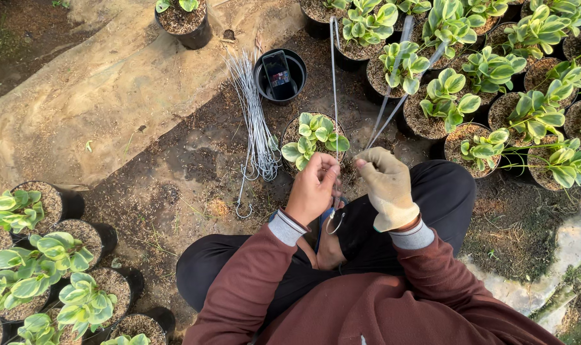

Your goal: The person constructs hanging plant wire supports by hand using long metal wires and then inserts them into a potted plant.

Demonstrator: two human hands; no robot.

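You sit cross-legged on the bare soil with your left hand [313,186], bare, pinched shut around the lower ends of the long thin grey metal wires [334,96], and your right hand [387,188], in a tan work glove, closed on the same bunch just beside it; the wires fan upward from your two hands, one standing nearly straight and two or three leaning off to the right over the plants. A small hook or loop at a wire's bottom end [333,222] hangs below your left hand, over your lap. Directly ahead of your hands, touching distance away, stands the round black plastic pot with the green-and-cream variegated leafy plant [313,137]. To its left, a loose bundle of the same grey hooked wires [257,121] lies on the ground, and behind it an empty black pot holding a dark phone [279,75]. Rows of matching potted plants [495,70] crowd the right side, and more of them [41,268] sit at your lower left. As I read it, you are sorting or aligning the wires in hand. Separating one wire calls for a firm pinch from the bare hand while the gloved hand steadies the rest, keeping the long tips off the neighbouring leaves.
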